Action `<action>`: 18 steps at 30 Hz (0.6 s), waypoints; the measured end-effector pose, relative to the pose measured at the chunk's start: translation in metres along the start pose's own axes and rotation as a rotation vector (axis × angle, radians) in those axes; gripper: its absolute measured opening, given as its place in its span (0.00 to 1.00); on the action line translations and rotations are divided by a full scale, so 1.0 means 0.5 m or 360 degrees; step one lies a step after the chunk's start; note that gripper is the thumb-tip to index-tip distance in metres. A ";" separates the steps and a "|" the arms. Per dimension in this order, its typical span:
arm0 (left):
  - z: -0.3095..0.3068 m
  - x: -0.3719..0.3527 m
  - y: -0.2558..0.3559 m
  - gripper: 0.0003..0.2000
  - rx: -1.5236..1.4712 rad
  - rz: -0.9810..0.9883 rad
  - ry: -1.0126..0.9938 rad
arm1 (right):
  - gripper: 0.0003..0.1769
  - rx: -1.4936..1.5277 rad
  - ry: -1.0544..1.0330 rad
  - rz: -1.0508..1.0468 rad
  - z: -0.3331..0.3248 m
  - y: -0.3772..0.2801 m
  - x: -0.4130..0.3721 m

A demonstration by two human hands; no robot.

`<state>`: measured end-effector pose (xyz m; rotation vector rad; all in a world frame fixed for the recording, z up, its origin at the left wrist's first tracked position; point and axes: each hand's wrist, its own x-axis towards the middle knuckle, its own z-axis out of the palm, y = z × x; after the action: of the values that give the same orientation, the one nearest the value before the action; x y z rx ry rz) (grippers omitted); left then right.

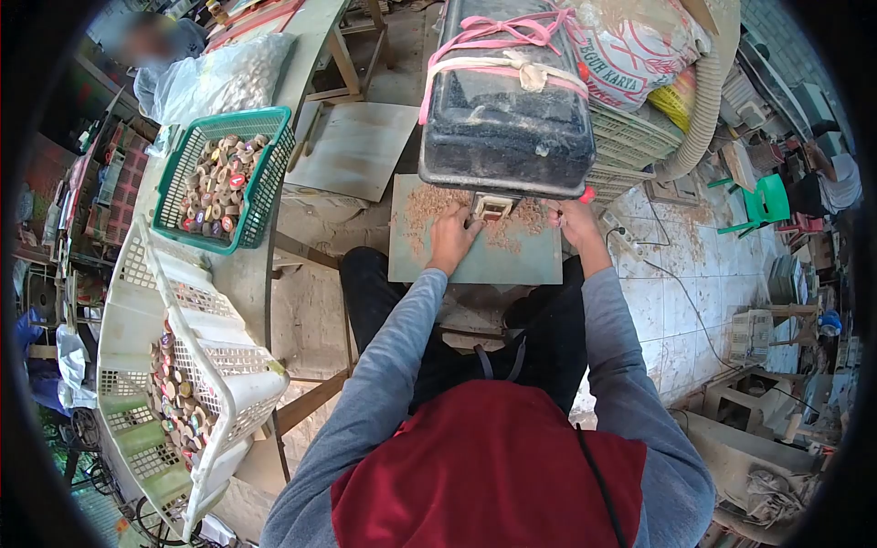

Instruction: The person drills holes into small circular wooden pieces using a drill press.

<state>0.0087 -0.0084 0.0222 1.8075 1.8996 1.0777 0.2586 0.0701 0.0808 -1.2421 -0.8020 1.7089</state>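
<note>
My left hand [454,236] rests on a grey-green board [429,263], its fingers stretched out and the tips touching or close beside a small framed wooden fixture [493,208]. Sawdust [512,228] lies around this fixture. Just above it sits a dusty black plastic cover [507,128], tied with pink and cream bands. My right hand [575,224] is closed at the board's right edge, just below a red knob [587,194]. What its fingers grip is too small to make out.
A green basket [268,183] and a white basket [228,365], both with many small round wooden pieces, stand at left. A clear plastic bag [228,82] lies behind them. At right are printed sacks [635,55], a ribbed hose [708,119], a floor cable [685,297] and a green chair [766,203].
</note>
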 end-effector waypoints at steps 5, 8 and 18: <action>0.008 0.000 -0.010 0.13 -0.0004 0.0024 0.0001 | 0.13 0.0008 -0.0136 -0.0221 -0.016 0.008 0.041; 0.012 0.003 -0.011 0.13 -0.0019 0.0002 -0.0020 | 0.15 -0.0133 -0.0200 -0.0379 -0.003 -0.012 0.041; 0.002 0.001 0.000 0.12 -0.0015 -0.0035 -0.0027 | 0.13 -0.0759 0.0099 -0.0570 0.048 -0.110 0.032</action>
<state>0.0092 -0.0077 0.0214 1.7812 1.8972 1.0587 0.2480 0.1079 0.1287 -1.3512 -1.3575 1.2213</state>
